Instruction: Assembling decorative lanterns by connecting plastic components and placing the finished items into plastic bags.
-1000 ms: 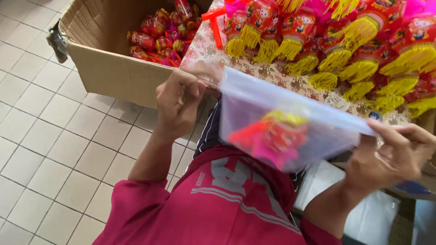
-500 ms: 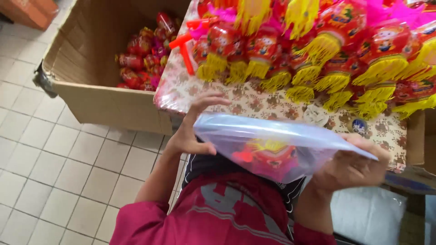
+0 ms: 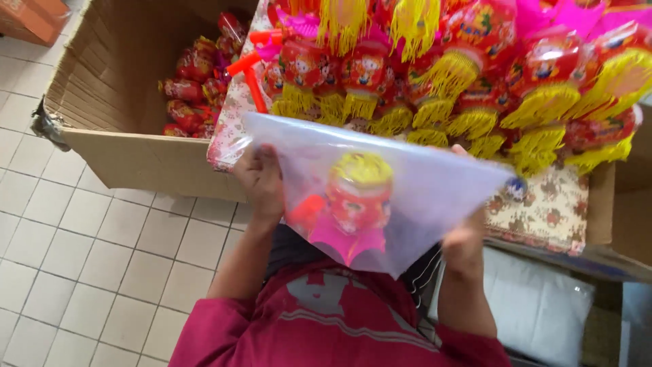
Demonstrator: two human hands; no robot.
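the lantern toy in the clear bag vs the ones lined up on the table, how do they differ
The bagged lantern toy sits alone inside the clear plastic bag, held up by the left hand and right hand; the table lanterns lie bare, crowded in rows on the floral tablecloth. The bagged one looks hazy through the plastic; the table ones look sharp and bright. The table ones show long yellow tassels; the bagged one's tassel is unclear. Both are red with yellow parts.
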